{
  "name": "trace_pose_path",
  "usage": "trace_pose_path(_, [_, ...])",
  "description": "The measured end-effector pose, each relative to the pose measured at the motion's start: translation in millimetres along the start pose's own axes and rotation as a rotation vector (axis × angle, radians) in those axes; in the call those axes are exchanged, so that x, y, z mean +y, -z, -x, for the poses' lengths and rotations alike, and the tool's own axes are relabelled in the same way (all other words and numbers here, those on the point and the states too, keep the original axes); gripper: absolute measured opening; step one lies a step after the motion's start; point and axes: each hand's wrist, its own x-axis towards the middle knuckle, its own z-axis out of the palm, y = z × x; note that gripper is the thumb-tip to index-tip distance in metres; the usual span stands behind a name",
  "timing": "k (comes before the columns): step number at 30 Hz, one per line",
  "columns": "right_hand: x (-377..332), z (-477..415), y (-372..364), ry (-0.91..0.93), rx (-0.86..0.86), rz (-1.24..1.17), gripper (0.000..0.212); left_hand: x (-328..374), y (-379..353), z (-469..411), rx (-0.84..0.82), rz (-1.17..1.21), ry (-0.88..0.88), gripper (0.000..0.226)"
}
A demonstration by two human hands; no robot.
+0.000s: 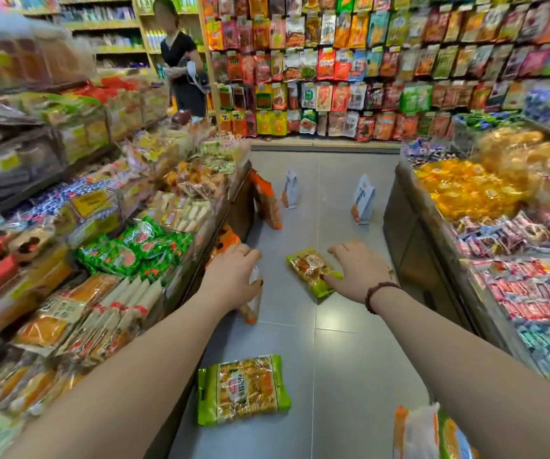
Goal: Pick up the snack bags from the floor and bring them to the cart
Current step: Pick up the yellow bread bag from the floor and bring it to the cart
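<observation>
Both arms are reaching out over the grey floor [333,329] of the aisle. My left hand [233,276] is curling round the top of a clear bag [252,308] standing just beside the left counter [243,210]; my right hand [356,270] is hovering with fingers spread, thumb touching the small green and yellow bag [311,270] lying mid-aisle, pinching nothing yet. Nearer to me a larger green bag [243,389] is lying flat; another bag [422,432] is showing at the near right under my forearm. Farther off an orange bag [267,200] is leaning on the left counter; a white bag [290,188] and a second white bag [363,198] are standing upright. No cart is showing.

To do this step well, I judge I should be closing my right fingers over the small bag's sealed edge rather than its puffy middle, since the film is probably slippery; squeezing lightly so nothing inside is getting crushed; lifting both bags together before going after the rest.
</observation>
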Motion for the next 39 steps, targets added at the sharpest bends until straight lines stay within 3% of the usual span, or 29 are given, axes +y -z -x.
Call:
trace_pose_path(9, [7, -127, -25, 0.107, -0.070, -0.002, 0.056, -39, -42, -101, -0.051, -0.009, 0.092, 0.049])
trace_pose_path(21, [-49, -332, -72, 0.397, -0.169, 0.015, 0.057, -142, -81, -195, -0.121, 0.017, 0.317, 0.046])
trace_pose_path(29, [-103, -429, -114, 0.788, -0.265, 0.036, 0.061, -176, -106, -199, -0.130, 0.021, 0.714, 0.049])
trace_pose_path(39, [-140, -449, -163, 1.246, -0.442, 0.092, 0.059, -107, -150, -150, -0.153, 0.096, 1.246, 0.048])
